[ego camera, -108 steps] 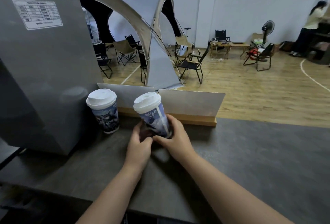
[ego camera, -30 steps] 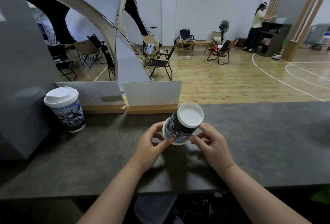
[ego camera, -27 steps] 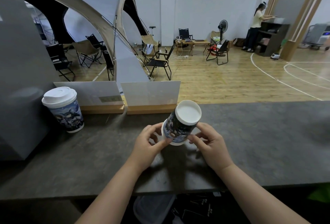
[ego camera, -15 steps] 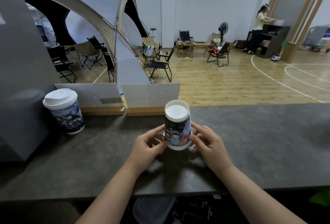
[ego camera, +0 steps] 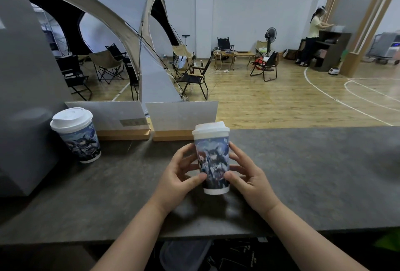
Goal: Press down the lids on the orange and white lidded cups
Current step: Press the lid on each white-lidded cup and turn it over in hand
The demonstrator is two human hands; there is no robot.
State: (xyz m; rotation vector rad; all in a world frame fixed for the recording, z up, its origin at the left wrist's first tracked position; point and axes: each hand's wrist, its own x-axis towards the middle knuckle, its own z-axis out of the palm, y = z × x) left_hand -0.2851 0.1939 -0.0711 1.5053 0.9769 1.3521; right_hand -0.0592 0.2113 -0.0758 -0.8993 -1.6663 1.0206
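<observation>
A paper cup (ego camera: 213, 160) with a blue illustrated wrap and a white lid stands upright at the middle of the dark counter (ego camera: 313, 175). My left hand (ego camera: 179, 175) holds its left side, thumb on the front near the base. My right hand (ego camera: 246, 175) holds its right side the same way. A second cup (ego camera: 76, 135) with the same print and a white lid stands apart at the left, beside a grey box.
A large grey box (ego camera: 26, 97) fills the left of the counter. Two white sign boards on wooden bases (ego camera: 173, 119) stand along the far edge. Beyond lie a tent, folding chairs, a fan and a person at a cabinet.
The cup between my hands was tilted with its white end toward the camera; it now stands upright with the lid on top. Both hands shifted onto its sides.
</observation>
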